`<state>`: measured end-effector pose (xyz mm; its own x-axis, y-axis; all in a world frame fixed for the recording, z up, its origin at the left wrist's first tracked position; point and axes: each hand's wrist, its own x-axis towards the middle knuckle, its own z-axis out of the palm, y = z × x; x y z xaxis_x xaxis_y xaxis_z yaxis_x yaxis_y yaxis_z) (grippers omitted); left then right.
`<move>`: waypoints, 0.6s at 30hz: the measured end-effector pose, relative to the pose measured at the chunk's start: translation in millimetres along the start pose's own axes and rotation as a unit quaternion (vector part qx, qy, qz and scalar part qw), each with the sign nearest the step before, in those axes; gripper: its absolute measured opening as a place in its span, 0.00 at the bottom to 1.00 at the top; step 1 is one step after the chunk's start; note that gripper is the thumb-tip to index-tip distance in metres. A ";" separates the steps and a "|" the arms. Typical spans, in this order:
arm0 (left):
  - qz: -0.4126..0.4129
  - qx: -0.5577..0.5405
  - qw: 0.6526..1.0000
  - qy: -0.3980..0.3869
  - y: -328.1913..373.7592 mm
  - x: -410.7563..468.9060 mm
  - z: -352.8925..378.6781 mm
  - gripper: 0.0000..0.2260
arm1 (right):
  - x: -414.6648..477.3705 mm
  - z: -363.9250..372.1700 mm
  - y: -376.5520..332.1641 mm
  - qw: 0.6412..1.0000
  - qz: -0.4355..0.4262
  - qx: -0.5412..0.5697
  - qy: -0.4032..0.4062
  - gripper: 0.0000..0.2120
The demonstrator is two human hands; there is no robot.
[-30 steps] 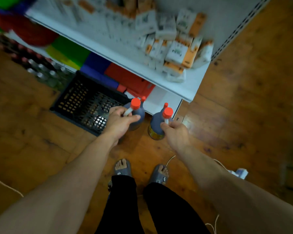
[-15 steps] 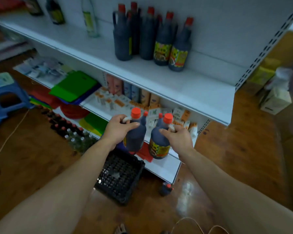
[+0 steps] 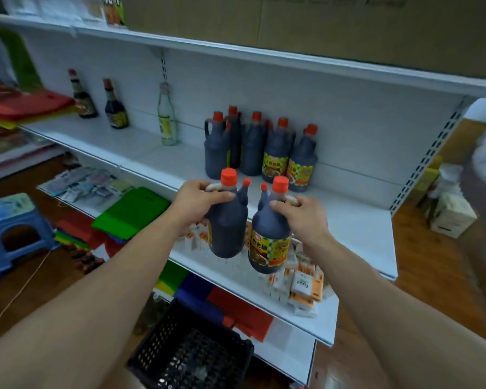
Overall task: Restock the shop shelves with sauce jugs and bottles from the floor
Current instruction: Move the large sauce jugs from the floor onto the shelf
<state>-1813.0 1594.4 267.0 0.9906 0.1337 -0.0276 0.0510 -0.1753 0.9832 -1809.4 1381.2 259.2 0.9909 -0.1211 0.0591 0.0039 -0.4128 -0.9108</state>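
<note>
— Fingers (image 3: 220,195) doing what?
— Curled. The left hand (image 3: 197,200) wraps the loop handle of the left jug (image 3: 226,231), and the right hand (image 3: 303,217) grips the handle of the right jug (image 3: 270,240).
— Which way do the jugs point?
— Nearly upright, long axis vertical, red caps on top. The bodies hang below the knuckles, close side by side.
— And the arms?
— Both stretched forward, hands about level, holding the jugs in the air over the front edge of the white shelf (image 3: 348,220), near the shelved jugs (image 3: 275,147).
</note>
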 end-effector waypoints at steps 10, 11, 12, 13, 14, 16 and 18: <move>0.010 0.012 1.000 0.017 36.2 92.1 10.8 0.15 | 103.9 8.7 -10.0 0.998 -0.011 0.053 0.014 0.12; 0.009 0.015 1.000 0.021 36.0 101.0 13.2 0.14 | 113.2 9.8 -8.4 0.999 -0.011 0.052 0.010 0.11; 0.008 0.018 1.000 0.024 35.9 109.3 15.4 0.13 | 122.3 11.3 -6.4 0.999 -0.011 0.053 0.006 0.10; 0.009 0.016 0.999 0.027 34.5 117.0 17.5 0.15 | 129.9 13.1 -4.6 0.998 -0.012 0.054 0.005 0.10; 0.006 0.015 0.999 0.029 32.7 124.6 19.2 0.19 | 136.6 14.7 -2.9 0.998 -0.012 0.055 0.007 0.10; 0.002 0.019 0.999 0.029 28.1 138.9 22.0 0.20 | 147.3 18.0 1.3 0.998 -0.003 0.065 0.018 0.11; -0.002 0.028 0.999 0.032 23.6 150.7 23.5 0.15 | 154.9 20.2 3.1 0.997 0.008 0.073 0.020 0.12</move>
<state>-1659.5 1587.4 281.8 0.9805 0.1956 -0.0182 0.0637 -0.2287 0.9714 -1653.1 1379.5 257.3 0.9849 -0.1633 0.0582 0.0112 -0.2750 -0.9614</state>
